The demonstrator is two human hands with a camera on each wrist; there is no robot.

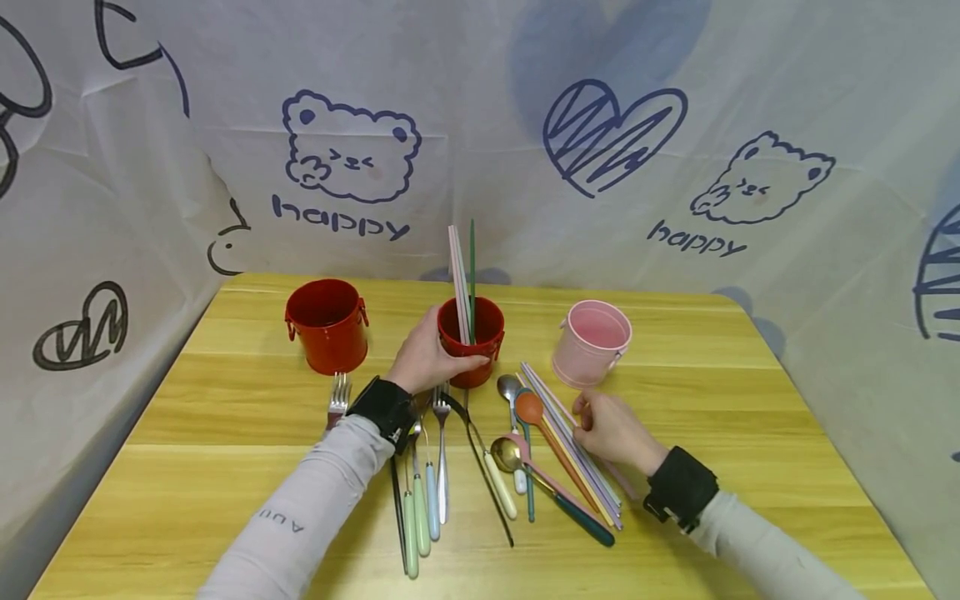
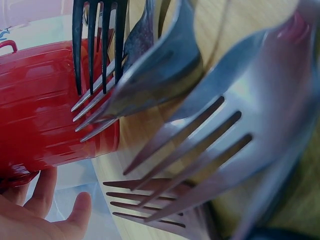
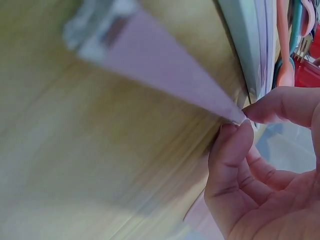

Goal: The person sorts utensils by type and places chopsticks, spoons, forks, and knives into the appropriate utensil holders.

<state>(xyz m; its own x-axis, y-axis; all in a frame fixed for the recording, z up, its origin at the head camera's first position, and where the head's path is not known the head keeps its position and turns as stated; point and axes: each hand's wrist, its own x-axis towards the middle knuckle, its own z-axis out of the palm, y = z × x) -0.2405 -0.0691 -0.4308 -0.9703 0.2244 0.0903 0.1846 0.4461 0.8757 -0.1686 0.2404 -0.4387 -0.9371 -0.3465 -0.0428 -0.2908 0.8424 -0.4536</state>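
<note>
Red bucket (image 1: 468,377), far-centre on the table (image 1: 187,475), stands in the curled grip of the left hand (image 1: 427,357). The right hand (image 1: 611,429), beside loose chopsticks (image 1: 576,454), pinches a pink chopstick (image 3: 175,75): seemingly the picking-up step, so the next move likely calls for a clean lift.

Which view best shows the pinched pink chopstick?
The right wrist view: the pink chopstick is large there, with the right hand pinching it in plain sight. The head view shows it small, partly behind the hand; the left wrist view doesn't show it.
</note>
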